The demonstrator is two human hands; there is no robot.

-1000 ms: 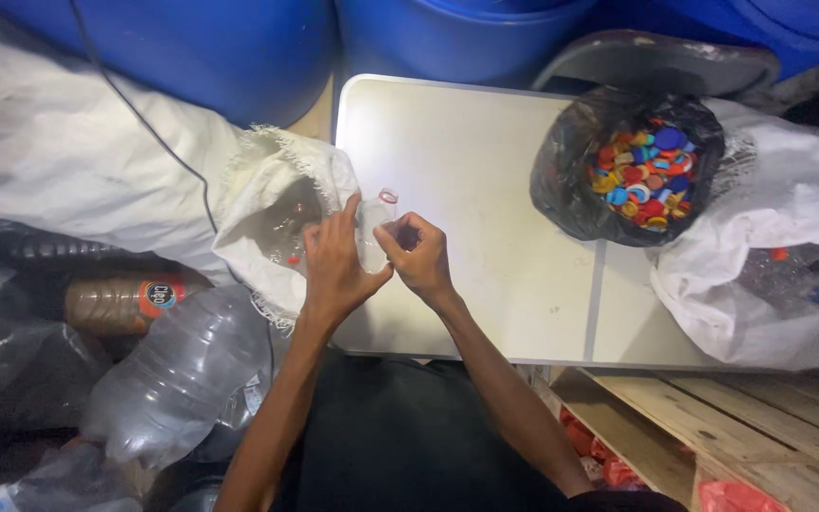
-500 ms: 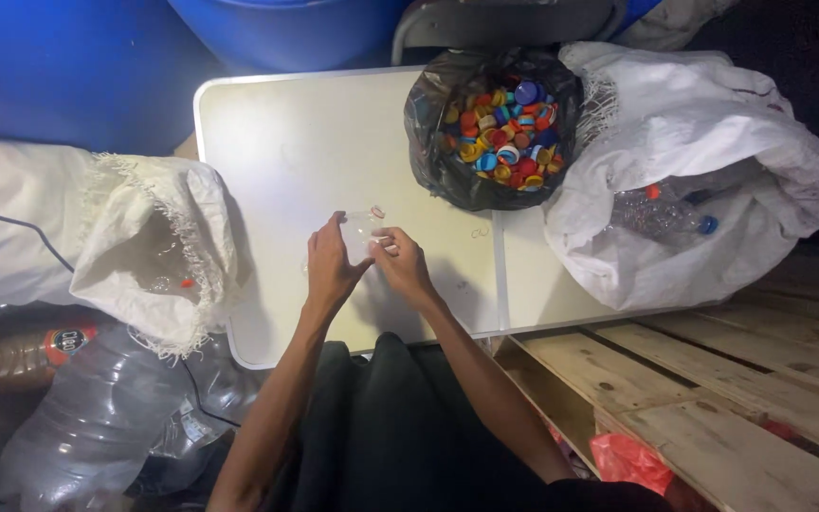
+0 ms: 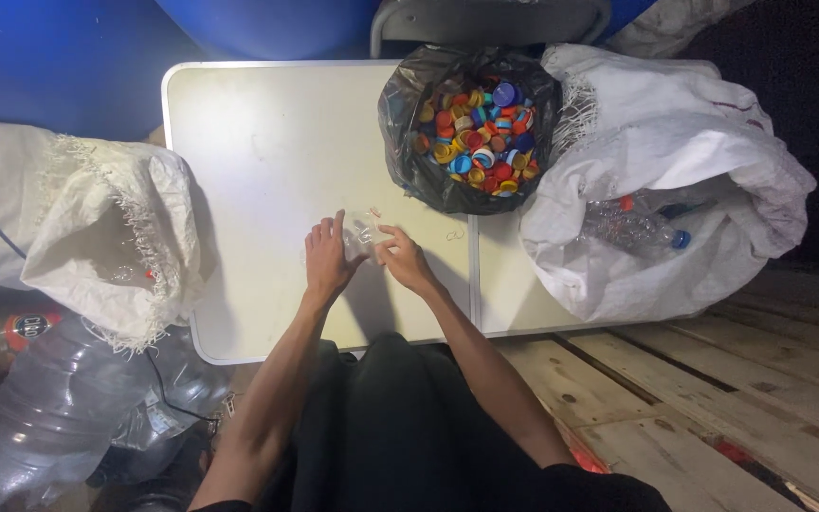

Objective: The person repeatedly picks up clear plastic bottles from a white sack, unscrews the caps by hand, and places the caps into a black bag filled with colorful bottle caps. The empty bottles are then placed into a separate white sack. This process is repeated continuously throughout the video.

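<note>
Head view: small clear plastic bottle [image 3: 360,235] gripped between left hand [image 3: 327,256] and right hand [image 3: 403,259], held just above white folding table [image 3: 267,142] near its front edge; black bag [image 3: 409,161] of mixed-colour caps [image 3: 476,137] set on table beyond hands; white sack [image 3: 713,161] with clear bottles seen at right; second white sack [image 3: 106,246] at left; large clear jug [image 3: 40,417] on floor below it.

Both forearms reach forward; left hand [image 3: 327,254] and right hand [image 3: 402,258] meet, fingers curled closed.
</note>
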